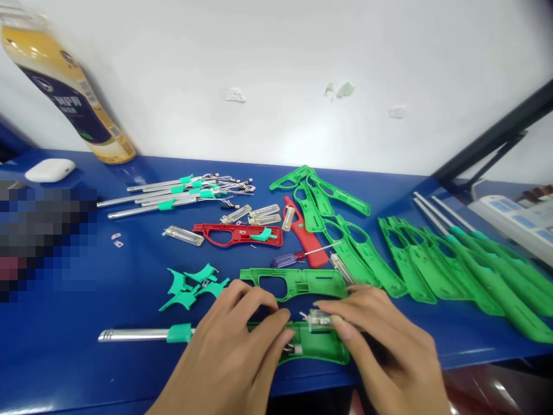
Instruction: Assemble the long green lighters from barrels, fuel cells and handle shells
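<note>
My right hand (384,340) pinches a small clear fuel tank (318,320) between thumb and fingers, just above a green lighter casing half (324,347). My left hand (242,346) lies across the same casing half, its thumb and fingers closed near the wires and a small igniter (294,349). What those fingertips grip is hidden. A metal lighter barrel (133,335) with a teal collar (179,333) sticks out to the left from under my left hand. Just beyond my hands lies another green casing half (298,282), hollow side up.
Behind are a red casing half (235,235), a screwdriver (287,259), loose fuel tanks (264,214) and several barrels with wires (173,193). Teal triggers (184,298) lie left; green casings (432,259) spread right. A bottle (78,92) stands by the white wall.
</note>
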`<state>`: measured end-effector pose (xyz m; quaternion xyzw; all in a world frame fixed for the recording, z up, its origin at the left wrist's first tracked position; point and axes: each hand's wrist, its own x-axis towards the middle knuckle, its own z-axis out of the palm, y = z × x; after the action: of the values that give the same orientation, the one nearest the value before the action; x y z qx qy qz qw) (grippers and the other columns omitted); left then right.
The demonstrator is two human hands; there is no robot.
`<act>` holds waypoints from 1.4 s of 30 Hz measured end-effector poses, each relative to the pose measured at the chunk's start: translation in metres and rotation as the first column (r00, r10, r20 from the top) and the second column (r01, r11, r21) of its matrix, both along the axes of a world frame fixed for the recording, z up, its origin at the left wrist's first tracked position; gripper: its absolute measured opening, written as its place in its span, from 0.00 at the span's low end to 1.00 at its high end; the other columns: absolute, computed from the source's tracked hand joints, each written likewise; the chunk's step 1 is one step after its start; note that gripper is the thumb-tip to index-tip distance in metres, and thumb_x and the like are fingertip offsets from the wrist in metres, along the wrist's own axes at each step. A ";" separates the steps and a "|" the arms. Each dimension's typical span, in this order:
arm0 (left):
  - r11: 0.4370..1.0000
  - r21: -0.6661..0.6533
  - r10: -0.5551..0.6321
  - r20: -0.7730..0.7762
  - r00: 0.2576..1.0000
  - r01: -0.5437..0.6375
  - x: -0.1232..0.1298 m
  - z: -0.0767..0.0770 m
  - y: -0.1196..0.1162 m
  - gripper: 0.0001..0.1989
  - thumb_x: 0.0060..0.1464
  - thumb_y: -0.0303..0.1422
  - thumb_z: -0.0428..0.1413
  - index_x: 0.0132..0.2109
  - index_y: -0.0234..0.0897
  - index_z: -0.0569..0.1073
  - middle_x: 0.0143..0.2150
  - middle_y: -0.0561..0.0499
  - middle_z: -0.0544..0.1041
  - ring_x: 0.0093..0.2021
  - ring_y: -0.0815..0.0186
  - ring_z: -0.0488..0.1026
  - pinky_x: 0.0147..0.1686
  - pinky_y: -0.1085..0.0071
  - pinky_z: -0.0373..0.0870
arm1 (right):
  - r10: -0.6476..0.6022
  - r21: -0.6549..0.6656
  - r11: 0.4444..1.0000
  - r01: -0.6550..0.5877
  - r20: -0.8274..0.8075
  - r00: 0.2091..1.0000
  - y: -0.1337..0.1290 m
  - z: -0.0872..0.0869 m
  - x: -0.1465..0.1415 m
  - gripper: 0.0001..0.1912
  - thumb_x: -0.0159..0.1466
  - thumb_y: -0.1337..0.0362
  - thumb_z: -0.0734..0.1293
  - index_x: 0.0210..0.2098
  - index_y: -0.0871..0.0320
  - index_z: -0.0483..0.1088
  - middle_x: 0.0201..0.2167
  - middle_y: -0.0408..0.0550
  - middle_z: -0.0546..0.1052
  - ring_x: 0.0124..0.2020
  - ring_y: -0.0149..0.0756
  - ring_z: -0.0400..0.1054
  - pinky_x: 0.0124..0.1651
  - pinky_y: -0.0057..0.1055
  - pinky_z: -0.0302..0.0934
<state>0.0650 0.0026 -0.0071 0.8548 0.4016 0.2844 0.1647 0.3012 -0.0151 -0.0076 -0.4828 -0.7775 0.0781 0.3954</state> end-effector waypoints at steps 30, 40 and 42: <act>0.988 0.128 -0.085 -0.014 0.996 0.086 -0.004 -0.002 -0.005 0.11 0.69 0.21 0.53 0.53 0.35 0.74 0.47 0.53 0.79 0.47 0.65 0.68 0.49 0.66 0.70 | 0.097 0.002 0.995 -0.097 -0.031 0.995 0.002 0.007 -0.001 0.09 0.68 0.71 0.70 0.47 0.55 0.78 0.36 0.41 0.83 0.37 0.30 0.76 0.43 0.32 0.72; 0.990 0.132 -0.053 0.009 0.999 0.051 0.001 -0.001 -0.004 0.10 0.69 0.20 0.52 0.52 0.35 0.72 0.46 0.52 0.79 0.46 0.65 0.70 0.51 0.65 0.69 | 0.086 0.025 0.996 -0.085 -0.048 0.995 0.003 0.006 -0.003 0.12 0.67 0.73 0.71 0.47 0.55 0.79 0.36 0.43 0.83 0.36 0.32 0.77 0.43 0.33 0.74; 0.988 0.140 -0.065 -0.003 0.998 0.065 0.001 0.000 -0.003 0.10 0.69 0.20 0.52 0.52 0.36 0.72 0.46 0.52 0.80 0.46 0.64 0.70 0.50 0.65 0.69 | 0.078 0.026 0.997 -0.076 -0.050 0.996 0.002 0.007 -0.003 0.12 0.66 0.73 0.71 0.47 0.55 0.79 0.36 0.43 0.83 0.36 0.33 0.77 0.42 0.34 0.74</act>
<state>0.0656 -0.0005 -0.0073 0.8768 0.3524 0.3069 0.1137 0.2978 -0.0133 -0.0007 -0.4455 -0.7861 0.0963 0.4176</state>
